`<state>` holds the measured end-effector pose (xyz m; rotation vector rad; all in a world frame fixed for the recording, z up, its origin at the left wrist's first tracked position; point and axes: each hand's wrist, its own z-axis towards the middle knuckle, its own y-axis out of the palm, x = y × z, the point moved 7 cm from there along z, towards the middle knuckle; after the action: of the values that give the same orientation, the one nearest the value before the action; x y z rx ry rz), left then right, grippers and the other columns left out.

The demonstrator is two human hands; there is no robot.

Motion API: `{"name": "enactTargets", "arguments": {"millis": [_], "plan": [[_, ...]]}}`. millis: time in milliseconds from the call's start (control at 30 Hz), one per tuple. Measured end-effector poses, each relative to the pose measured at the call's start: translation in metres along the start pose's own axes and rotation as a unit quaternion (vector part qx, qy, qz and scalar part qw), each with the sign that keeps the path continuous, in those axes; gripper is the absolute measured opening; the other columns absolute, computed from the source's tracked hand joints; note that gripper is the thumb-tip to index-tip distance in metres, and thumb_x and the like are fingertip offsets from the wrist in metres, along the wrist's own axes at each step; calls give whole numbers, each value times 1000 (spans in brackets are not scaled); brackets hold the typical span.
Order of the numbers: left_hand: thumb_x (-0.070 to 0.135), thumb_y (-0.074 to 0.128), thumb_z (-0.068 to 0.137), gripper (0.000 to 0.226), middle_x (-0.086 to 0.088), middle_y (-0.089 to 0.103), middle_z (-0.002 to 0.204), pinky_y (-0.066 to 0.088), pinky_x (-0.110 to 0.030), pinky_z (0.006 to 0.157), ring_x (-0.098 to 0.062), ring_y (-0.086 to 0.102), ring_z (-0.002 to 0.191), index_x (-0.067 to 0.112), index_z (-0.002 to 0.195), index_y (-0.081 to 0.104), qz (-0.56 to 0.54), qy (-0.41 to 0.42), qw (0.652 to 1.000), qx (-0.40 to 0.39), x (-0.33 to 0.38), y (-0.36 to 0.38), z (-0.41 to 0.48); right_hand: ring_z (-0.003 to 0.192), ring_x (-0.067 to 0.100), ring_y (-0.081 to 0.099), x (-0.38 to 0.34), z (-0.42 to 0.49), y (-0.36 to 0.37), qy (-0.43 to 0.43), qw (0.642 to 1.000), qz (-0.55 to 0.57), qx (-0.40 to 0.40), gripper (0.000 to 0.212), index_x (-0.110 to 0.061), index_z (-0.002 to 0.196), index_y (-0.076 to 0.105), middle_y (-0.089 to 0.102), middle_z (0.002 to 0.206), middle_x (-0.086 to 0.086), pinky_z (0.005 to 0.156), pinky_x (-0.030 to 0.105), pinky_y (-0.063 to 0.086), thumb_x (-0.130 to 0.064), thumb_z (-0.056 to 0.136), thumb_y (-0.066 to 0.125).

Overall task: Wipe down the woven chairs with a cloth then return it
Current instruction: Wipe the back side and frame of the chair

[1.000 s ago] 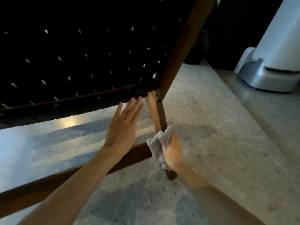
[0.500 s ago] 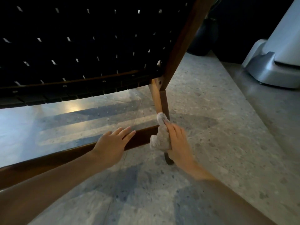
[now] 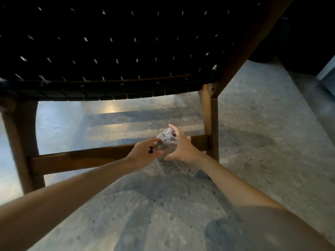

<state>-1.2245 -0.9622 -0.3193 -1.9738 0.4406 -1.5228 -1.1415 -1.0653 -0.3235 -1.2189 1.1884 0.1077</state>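
Change: left hand [image 3: 145, 153] has come off the rail to join the cloth.
Cloth [image 3: 167, 144]: bunched, centre frame, before the lower rail [image 3: 81, 158].
Left fingers: pinching its left edge.
Right hand [image 3: 181, 147]: fingers grasping cloth.
Chair [image 3: 108, 51]: dark woven seat above; right leg [image 3: 210, 120] beside hands.
Floor [image 3: 253, 160]: speckled stone.

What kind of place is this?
Likely a home or lounge interior, hard to say which: polished speckled stone floor, a wooden chair with dark woven seat, both hands bunching a cloth.
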Motion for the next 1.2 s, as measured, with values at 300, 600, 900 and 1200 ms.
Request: {"name": "enactTargets", "arguments": {"millis": [300, 600, 900, 1200], "plan": [[10, 59, 91, 9, -8, 63, 100, 51, -20, 68, -26, 62, 92, 15, 98, 59, -92, 26, 987, 132, 20, -57, -17, 99, 7, 55, -31, -17, -38, 38, 991, 126, 31, 39, -14, 125, 52, 60, 121, 6, 67, 9, 48, -18, 89, 67], [34, 61, 90, 71, -5, 52, 121, 50, -27, 81, -12, 50, 86, 50, 138, 11, 45, 109, 992, -35, 57, -61, -18, 97, 0, 63, -100, -52, -82, -172, 983, 53, 20, 31, -24, 99, 43, 67, 94, -9, 82, 19, 51, 2, 90, 58], [31, 64, 88, 16, 7, 57, 97, 41, -13, 74, -12, 56, 94, 19, 96, 57, 77, 100, 992, -21, 49, -41, -1, 91, -2, 63, -82, -70, -110, -169, 978, -67, 99, 20, -10, 100, 56, 65, 92, -3, 75, 14, 50, 5, 87, 61], [31, 42, 99, 14, -1, 59, 100, 50, -32, 72, -19, 59, 83, 23, 109, 49, 334, 109, 921, 170, 71, -75, 21, 96, 22, 55, -50, -15, -106, -116, 928, -324, 144, 24, -18, 101, 65, 59, 103, 4, 76, 27, 43, 0, 89, 55]]}}
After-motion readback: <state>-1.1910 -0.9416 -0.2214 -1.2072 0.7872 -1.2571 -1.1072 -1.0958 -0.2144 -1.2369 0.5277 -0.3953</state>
